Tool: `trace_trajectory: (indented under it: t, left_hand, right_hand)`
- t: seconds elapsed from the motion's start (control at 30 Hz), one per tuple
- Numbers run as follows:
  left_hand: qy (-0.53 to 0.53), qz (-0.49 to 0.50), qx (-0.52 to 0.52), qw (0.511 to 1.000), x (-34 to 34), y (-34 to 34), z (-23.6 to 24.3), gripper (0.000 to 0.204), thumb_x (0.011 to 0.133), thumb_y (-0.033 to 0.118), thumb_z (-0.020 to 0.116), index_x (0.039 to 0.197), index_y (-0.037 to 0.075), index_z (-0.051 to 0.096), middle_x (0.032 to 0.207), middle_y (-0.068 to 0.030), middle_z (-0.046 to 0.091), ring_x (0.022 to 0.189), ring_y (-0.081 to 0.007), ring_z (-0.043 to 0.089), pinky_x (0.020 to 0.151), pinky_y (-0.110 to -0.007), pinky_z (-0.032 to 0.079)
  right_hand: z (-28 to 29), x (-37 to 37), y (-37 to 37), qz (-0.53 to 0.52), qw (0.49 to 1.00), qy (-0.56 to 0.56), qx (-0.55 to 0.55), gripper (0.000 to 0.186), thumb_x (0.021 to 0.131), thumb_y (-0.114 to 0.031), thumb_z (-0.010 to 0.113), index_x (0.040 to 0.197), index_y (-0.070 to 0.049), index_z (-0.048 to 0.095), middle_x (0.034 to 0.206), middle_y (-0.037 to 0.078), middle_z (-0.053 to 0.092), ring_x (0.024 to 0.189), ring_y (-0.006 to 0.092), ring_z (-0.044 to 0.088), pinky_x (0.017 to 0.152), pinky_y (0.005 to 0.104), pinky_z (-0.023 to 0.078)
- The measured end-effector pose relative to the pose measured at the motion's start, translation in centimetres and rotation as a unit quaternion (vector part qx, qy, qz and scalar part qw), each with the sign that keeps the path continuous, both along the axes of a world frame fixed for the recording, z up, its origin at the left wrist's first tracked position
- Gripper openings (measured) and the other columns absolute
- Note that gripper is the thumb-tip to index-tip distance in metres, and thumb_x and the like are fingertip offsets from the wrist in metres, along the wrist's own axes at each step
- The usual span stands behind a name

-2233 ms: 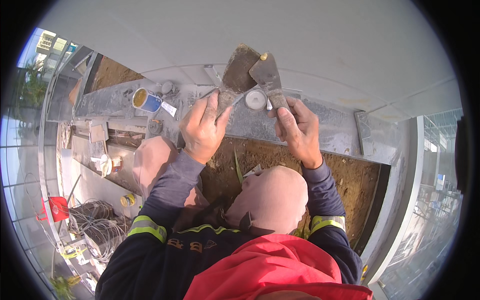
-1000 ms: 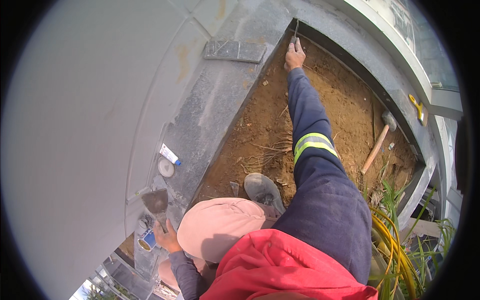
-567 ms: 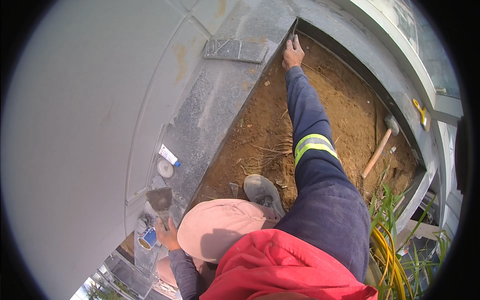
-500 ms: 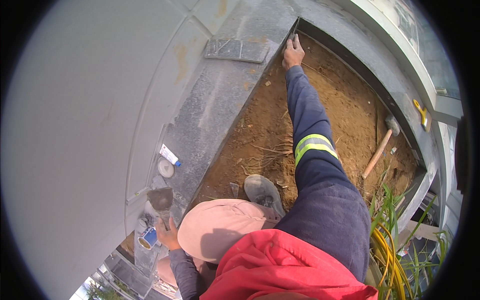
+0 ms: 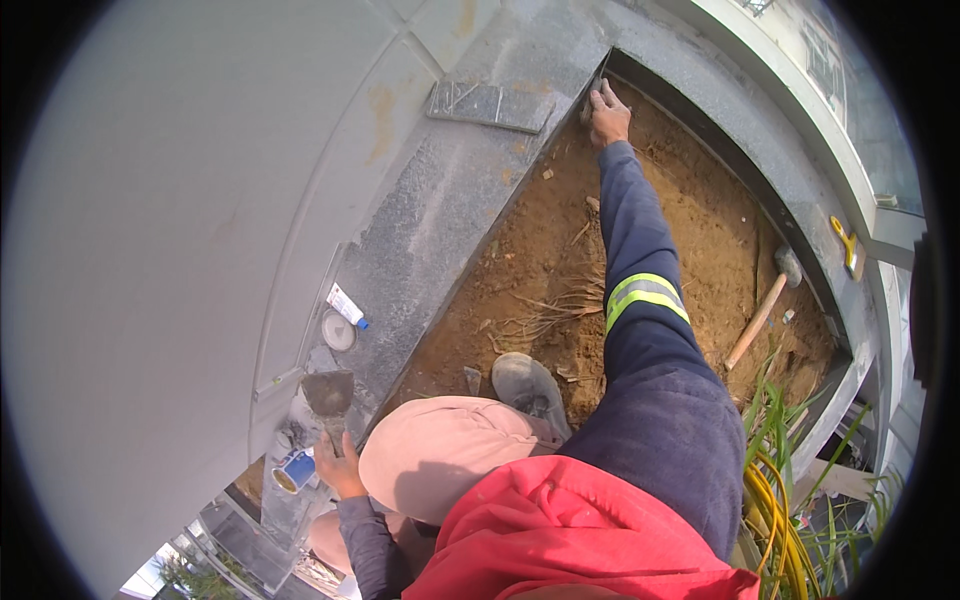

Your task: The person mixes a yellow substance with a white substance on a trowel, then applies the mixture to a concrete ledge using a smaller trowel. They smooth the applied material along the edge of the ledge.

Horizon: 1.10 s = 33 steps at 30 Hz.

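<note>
My left hand (image 5: 340, 465) is at the lower left, closed around the handle of a putty knife (image 5: 328, 393) with a broad, dirty blade turned up. Stretched far forward, my right hand (image 5: 609, 118) is at the far corner of a soil-filled bed. Its fingers are bent against the inner face of the grey stone edging (image 5: 440, 215); whatever they grip is too small and hidden to name. Close by on the stone lies a loose grey slab (image 5: 487, 106). Near the putty knife are a white tube with a blue cap (image 5: 347, 306), a round white lid (image 5: 338, 331) and a blue-and-white tin (image 5: 294, 471).
In the bed's brown soil (image 5: 530, 240) lie dry roots and a wooden-handled mallet (image 5: 765, 308). A yellow-handled brush (image 5: 848, 248) rests on the right-hand edging. Yellow hose (image 5: 775, 525) and green grass are at lower right. A pale wall (image 5: 150, 250) rises on the left.
The view has shifted slightly, so the scene sits a little lower and farther right. My right hand's fingers are more bent at the corner. My left hand keeps the putty knife.
</note>
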<state>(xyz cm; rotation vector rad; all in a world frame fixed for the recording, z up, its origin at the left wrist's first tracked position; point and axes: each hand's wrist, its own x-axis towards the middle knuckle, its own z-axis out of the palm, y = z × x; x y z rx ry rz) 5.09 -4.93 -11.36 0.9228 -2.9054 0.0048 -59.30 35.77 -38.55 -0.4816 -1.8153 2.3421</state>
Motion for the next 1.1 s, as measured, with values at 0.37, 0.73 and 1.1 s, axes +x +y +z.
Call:
trace_trajectory:
  t: [0.37,0.73,1.1]
  left_hand:
    - [0.026,-0.007,-0.001,1.000,-1.8,1.6,1.2,0.041,0.086,0.020,0.077,0.117,-0.007,0.067,0.093,-0.0216,0.064,0.082,-0.0407,0.063,0.074,-0.047,0.050]
    - [0.039,0.012,0.007,0.999,-1.7,2.5,2.7,0.040,0.087,0.016,0.076,0.115,-0.011,0.066,0.094,-0.0222,0.064,0.085,-0.0406,0.062,0.075,-0.047,0.049]
    - [0.076,0.004,0.004,0.997,-3.5,3.9,3.3,0.039,0.090,0.017,0.072,0.116,-0.011,0.066,0.096,-0.0243,0.063,0.087,-0.0423,0.062,0.078,-0.048,0.049]
  right_hand:
    - [-0.4,1.7,2.4,0.051,0.998,-0.032,-0.010,0.054,0.097,-0.007,0.066,0.149,-0.002,0.050,0.128,0.016,0.068,0.106,0.0181,0.066,0.093,0.0297,0.052]
    - [-0.3,-0.2,1.6,0.005,1.000,0.010,0.010,0.052,0.098,-0.006,0.064,0.148,-0.001,0.051,0.130,0.018,0.067,0.109,0.0182,0.065,0.095,0.0297,0.052]
    - [0.0,2.9,9.4,0.173,0.976,0.016,0.128,0.049,0.100,-0.014,0.063,0.148,-0.007,0.053,0.132,0.013,0.066,0.111,0.0161,0.063,0.097,0.0292,0.049]
